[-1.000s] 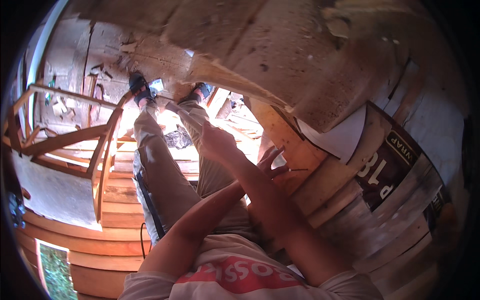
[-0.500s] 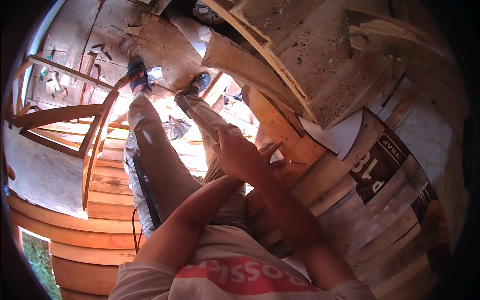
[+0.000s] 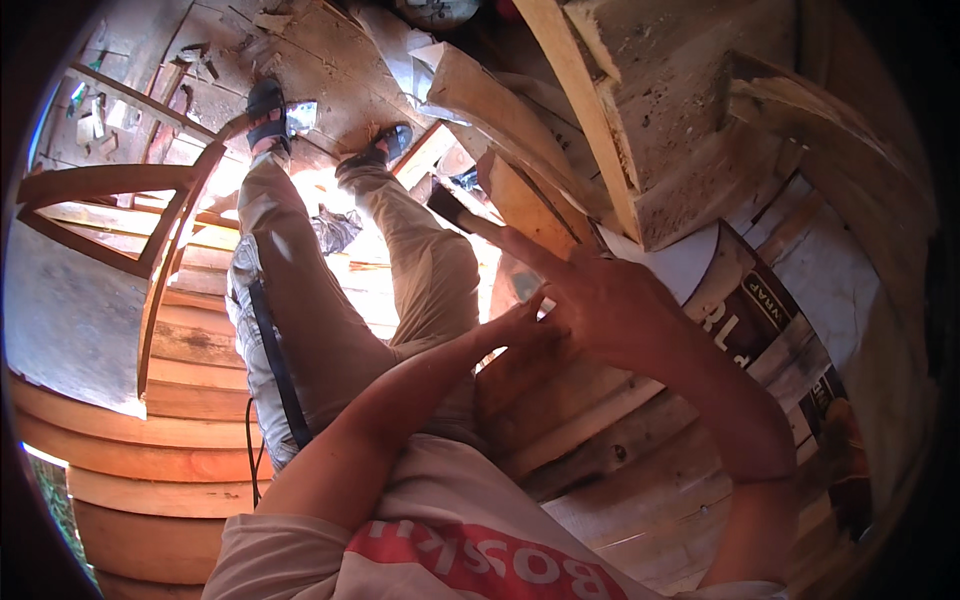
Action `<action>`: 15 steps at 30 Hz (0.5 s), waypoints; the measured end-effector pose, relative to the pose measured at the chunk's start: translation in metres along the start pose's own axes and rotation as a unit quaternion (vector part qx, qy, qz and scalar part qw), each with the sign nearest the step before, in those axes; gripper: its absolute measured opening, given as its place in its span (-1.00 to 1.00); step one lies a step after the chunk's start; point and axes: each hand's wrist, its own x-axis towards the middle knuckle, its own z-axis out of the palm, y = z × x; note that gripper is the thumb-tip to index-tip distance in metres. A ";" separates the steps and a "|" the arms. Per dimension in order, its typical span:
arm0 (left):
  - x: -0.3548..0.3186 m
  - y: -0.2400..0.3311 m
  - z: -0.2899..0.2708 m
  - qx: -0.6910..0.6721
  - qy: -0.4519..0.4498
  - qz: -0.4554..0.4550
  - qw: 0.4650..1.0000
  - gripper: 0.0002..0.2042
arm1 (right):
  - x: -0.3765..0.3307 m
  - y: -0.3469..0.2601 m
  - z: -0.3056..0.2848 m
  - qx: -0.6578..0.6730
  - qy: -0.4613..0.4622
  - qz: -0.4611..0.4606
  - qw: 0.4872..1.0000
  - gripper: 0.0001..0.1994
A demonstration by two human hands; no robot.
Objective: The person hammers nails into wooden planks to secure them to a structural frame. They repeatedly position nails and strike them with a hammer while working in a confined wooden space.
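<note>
While the right hand (image 3: 612,302) holds a slim, blunt, dark-ended tool (image 3: 464,215) just beyond the right knee (image 3: 446,278), the left hand (image 3: 518,327) sits right of that knee, fingers bunched, its grip impossible to tell! Past the knee, flat orange board (image 3: 520,208) lies near rough, speckled timber (image 3: 690,130)

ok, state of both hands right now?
Right hand: closed, holding a dark-headed tool by its handle.
Left hand: can't tell; fingertips partly hidden by the right.
</note>
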 end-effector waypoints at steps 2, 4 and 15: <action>0.001 0.005 -0.003 -0.034 -0.013 -0.017 0.999 0.00 | -0.013 0.006 -0.008 -0.027 -0.029 0.018 0.999 -0.38; -0.012 0.047 -0.018 -0.062 -0.035 -0.083 0.994 0.00 | -0.027 0.013 -0.019 -0.075 -0.079 0.046 0.993 -0.38; -0.017 0.027 -0.006 -0.116 0.011 -0.030 0.993 -0.04 | -0.077 0.017 -0.043 -0.149 -0.224 0.037 0.963 -0.29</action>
